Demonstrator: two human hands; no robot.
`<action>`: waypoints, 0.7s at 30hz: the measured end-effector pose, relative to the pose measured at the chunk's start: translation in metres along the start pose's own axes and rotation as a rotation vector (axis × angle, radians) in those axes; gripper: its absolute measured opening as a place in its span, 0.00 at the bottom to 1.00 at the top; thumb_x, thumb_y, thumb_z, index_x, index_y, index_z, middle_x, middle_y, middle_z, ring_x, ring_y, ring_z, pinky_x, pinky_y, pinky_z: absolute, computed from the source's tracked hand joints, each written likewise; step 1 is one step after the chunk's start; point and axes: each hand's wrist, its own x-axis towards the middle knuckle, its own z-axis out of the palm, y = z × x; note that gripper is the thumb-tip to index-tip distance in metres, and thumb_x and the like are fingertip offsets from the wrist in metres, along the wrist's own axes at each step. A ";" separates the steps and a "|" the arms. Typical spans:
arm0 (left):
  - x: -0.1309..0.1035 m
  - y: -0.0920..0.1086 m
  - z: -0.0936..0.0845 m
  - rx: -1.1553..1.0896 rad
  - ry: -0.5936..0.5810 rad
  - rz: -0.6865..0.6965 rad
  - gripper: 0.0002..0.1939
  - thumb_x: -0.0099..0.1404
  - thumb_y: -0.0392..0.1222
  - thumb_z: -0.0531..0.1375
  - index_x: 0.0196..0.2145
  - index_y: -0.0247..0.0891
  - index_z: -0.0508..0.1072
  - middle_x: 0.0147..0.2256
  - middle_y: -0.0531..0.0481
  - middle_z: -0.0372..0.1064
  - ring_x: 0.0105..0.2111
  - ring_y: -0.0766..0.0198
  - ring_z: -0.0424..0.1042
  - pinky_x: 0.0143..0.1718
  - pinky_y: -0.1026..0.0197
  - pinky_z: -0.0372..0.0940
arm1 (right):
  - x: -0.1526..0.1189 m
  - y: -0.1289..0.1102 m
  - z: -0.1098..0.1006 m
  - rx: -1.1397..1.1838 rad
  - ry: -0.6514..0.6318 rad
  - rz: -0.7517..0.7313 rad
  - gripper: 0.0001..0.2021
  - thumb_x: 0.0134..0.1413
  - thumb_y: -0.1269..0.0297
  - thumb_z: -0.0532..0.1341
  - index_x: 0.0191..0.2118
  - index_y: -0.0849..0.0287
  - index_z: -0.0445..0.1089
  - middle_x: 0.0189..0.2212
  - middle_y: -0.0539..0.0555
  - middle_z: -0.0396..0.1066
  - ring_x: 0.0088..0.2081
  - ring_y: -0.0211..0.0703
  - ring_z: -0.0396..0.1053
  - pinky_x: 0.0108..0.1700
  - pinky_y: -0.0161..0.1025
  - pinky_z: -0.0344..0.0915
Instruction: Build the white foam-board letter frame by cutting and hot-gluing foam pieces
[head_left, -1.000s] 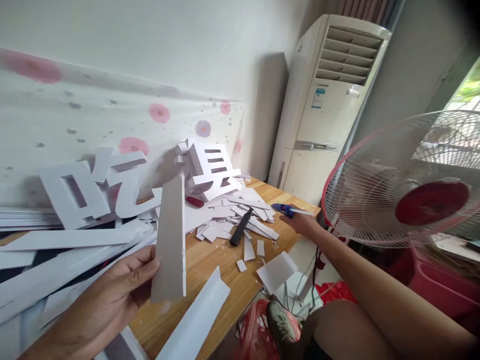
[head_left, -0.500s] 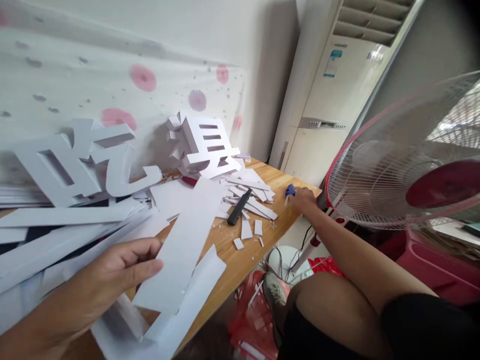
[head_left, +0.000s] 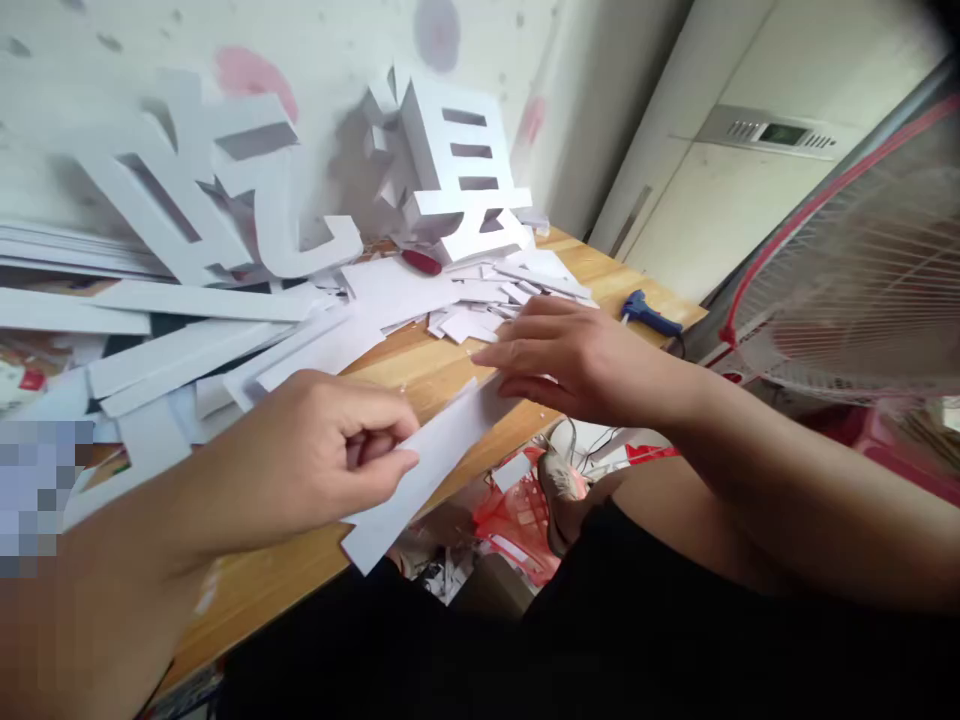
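Observation:
A long white board strip [head_left: 425,462] lies slantwise along the front edge of the wooden table. My left hand [head_left: 330,455] is closed, pinching the strip between thumb and curled fingers near its lower part. Over the strip's far end reaches my right hand [head_left: 574,355], fingers stretched out and a little apart. Whatever lies under its palm is hidden. A blue glue gun [head_left: 651,314] rests at the table's right end, beyond the right hand and apart from it.
Two white three-dimensional characters, one left [head_left: 187,190] and one right [head_left: 465,150], lean against the wall. White offcuts [head_left: 469,325], long strips [head_left: 187,355] and a red-handled tool [head_left: 421,262] lie before them. A fan [head_left: 862,270] stands right; a red bag [head_left: 517,515] is below.
My right hand has let go of the glue gun and moved left to the strip. My left hand has shifted right and now grips the strip. The view has tilted down.

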 end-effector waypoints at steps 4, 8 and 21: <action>-0.001 0.000 -0.011 0.166 -0.097 0.089 0.06 0.59 0.43 0.61 0.27 0.41 0.76 0.22 0.58 0.70 0.20 0.71 0.65 0.20 0.70 0.57 | -0.004 0.008 0.003 0.217 -0.002 0.032 0.06 0.64 0.72 0.57 0.39 0.66 0.72 0.34 0.56 0.69 0.37 0.43 0.66 0.39 0.39 0.63; -0.009 -0.023 -0.024 0.025 0.119 0.122 0.08 0.65 0.42 0.57 0.31 0.40 0.75 0.25 0.56 0.72 0.24 0.70 0.70 0.24 0.70 0.64 | -0.015 0.020 0.005 0.365 0.013 0.110 0.05 0.64 0.71 0.58 0.41 0.63 0.70 0.35 0.55 0.68 0.36 0.40 0.66 0.38 0.36 0.63; -0.066 -0.073 -0.007 0.266 0.205 0.658 0.04 0.58 0.30 0.60 0.33 0.33 0.73 0.26 0.45 0.71 0.28 0.61 0.70 0.31 0.55 0.68 | -0.003 0.002 0.064 0.458 -0.145 -0.029 0.05 0.63 0.74 0.58 0.41 0.63 0.70 0.39 0.57 0.67 0.40 0.45 0.65 0.41 0.41 0.62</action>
